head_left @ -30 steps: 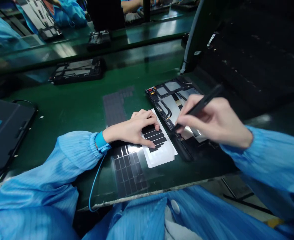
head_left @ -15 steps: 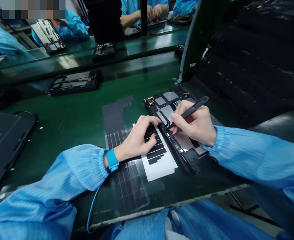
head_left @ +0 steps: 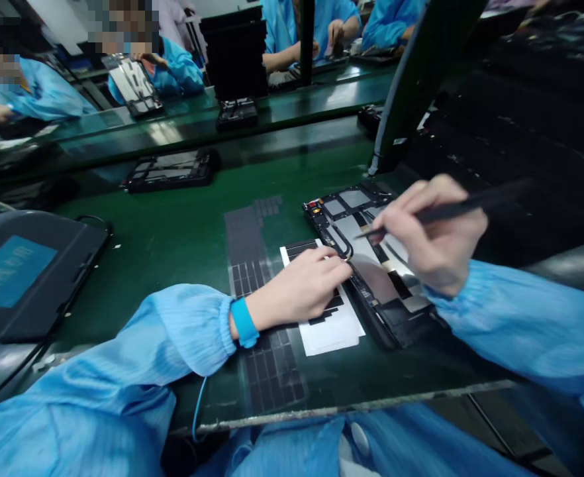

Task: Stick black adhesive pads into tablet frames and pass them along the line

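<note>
An opened tablet (head_left: 370, 273) with bare inner parts lies on the green bench, its silver panels and black cables showing. My left hand (head_left: 304, 283) bends its fingers together at the tablet's left edge; its thumb is hidden, and so is whatever the fingertips may pinch. Under that hand is a white sheet (head_left: 330, 339) with black sticker strips. Black tweezers (head_left: 431, 213) are gripped in my right hand (head_left: 434, 238), which is blurred and raised over the tablet's right side. The tips point left above a silver panel.
Clear film with dark rectangles (head_left: 272, 379) lies left of the white sheet. A dark case with a blue label (head_left: 16, 271) sits at far left. Another opened device (head_left: 170, 169) lies farther back. A dark post (head_left: 396, 93) rises behind the tablet. Co-workers in blue sleeves sit across the bench.
My right hand has lifted the tweezers up and right, off the tablet's left edge. My left hand has turned over and drawn its fingers together at that edge. The view has shifted slightly.
</note>
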Available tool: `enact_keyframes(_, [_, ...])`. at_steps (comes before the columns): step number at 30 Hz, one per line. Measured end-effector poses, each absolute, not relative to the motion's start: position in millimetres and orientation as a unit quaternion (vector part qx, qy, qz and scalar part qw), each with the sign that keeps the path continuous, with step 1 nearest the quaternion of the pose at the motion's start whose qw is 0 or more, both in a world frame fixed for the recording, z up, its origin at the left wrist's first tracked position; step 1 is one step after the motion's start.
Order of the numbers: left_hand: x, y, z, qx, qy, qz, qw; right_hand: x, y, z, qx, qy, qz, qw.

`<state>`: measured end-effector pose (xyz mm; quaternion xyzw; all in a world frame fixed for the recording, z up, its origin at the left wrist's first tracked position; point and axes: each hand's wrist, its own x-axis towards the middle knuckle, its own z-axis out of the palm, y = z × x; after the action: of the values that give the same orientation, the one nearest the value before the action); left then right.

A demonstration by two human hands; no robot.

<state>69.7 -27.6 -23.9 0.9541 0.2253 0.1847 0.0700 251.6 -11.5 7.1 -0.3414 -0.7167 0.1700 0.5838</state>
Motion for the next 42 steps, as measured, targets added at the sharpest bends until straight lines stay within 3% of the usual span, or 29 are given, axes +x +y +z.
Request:
enact_keyframes(2, [73,-32,-21,0.967,0.21,0.147,0.003,242,2,24,-0.376,-0.716,0.176,0.561])
enact_keyframes(4, [66,-30,-18,0.962,0.222,0.161,0.003,224,23,37,-0.375,-0.767,0.203,0.479])
enact_keyframes(7, [32,-14,-19,0.903,0.337,0.264,0.033,186,56,36,-0.381,-0.79,0.298,0.377])
enact_keyframes(11, [-27,18,-28,0.79,0.505,0.347,0.019,138,90,8,-0.434,-0.715,0.445,0.32])
enact_keyframes(20, [-41,49,-44,0.835,0.513,0.182,0.083,122,111,-23,-0.421,-0.763,0.36,0.334])
enact_keyframes(25, [-42,49,-43,0.83,0.521,0.182,0.078,123,116,-29,-0.432,-0.764,0.301,0.372])
enact_keyframes(39, [-40,49,-42,0.826,0.53,0.175,0.08,122,116,-29,-0.44,-0.761,0.311,0.36])
enact_keyframes(42, [-41,50,-43,0.826,0.531,0.171,0.079,122,120,-13,-0.432,-0.746,0.32,0.393])
